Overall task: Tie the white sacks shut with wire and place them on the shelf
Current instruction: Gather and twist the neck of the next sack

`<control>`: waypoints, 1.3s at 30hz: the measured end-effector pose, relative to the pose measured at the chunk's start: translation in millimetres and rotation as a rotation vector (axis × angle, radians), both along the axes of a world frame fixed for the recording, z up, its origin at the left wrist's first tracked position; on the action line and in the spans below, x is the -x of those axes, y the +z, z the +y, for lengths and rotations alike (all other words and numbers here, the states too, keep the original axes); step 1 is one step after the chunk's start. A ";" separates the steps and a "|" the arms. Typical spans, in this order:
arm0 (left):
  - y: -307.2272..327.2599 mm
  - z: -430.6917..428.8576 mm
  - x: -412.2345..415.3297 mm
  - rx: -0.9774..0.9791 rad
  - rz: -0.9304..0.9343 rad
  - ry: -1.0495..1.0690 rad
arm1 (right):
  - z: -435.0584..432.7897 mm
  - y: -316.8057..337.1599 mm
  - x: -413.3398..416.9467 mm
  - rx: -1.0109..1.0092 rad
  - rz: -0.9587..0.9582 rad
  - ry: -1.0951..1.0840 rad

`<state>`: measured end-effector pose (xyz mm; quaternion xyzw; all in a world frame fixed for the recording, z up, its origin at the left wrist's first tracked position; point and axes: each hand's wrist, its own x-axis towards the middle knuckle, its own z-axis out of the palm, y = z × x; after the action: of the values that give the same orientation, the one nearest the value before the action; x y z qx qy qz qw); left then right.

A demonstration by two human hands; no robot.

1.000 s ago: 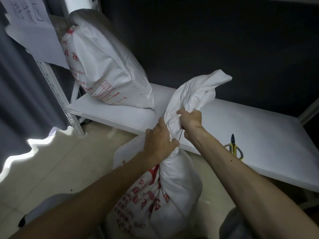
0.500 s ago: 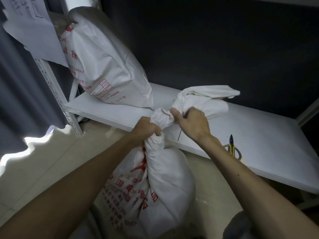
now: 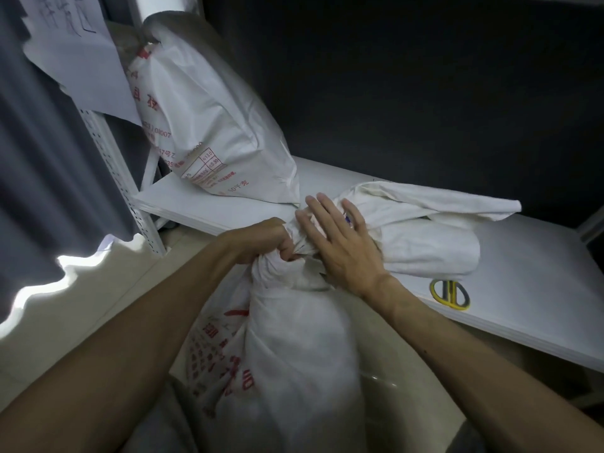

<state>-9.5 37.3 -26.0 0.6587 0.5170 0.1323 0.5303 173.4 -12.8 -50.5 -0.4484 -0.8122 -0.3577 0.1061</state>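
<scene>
Against the white metal shelf (image 3: 523,256), the red-printed white woven sack (image 3: 294,338) is leaning, left hand (image 3: 261,238) clenching its twisted neck, right hand (image 3: 343,246) pressing flat-fingered on the folded top; that twist is needing firm tension.

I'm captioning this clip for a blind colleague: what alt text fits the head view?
A person's left hand grips the gathered neck of an upright white sack, the right hand pressing flat on its folded-over top. On the white shelf, a second sack leans at left; a yellow-handled tool lies at right.
</scene>
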 end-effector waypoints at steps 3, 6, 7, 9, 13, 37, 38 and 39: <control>3.2 -2.9 3.9 -0.004 0.135 -0.068 | 5.0 -6.8 10.4 0.003 0.065 0.032; 4.5 -9.4 -0.1 -0.057 0.184 -0.069 | 14.4 -6.7 12.0 0.076 0.070 0.125; 4.5 -11.0 -1.0 -0.073 0.212 -0.097 | 17.7 -5.1 11.4 0.116 0.067 0.151; -2.9 -11.9 -3.4 -0.168 0.265 -0.122 | 22.6 2.8 8.6 0.267 0.053 0.148; -25.1 -30.6 -15.5 -0.543 0.292 0.041 | 18.3 22.7 6.3 0.619 0.117 0.009; -11.4 -23.7 -14.7 0.010 0.025 -0.047 | -12.5 -16.3 -3.4 0.116 -0.110 -0.133; -12.4 -24.3 -16.4 0.001 0.045 -0.094 | -7.8 -17.1 -5.0 0.086 -0.088 -0.090; -10.7 -27.5 -17.9 -0.022 0.088 -0.144 | -5.0 -15.4 -6.0 0.072 -0.067 -0.045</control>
<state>8.4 9.9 -36.7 0.7052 0.4896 0.0701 0.5079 179.4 -17.8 -65.9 -0.4578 -0.8175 -0.3451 0.0546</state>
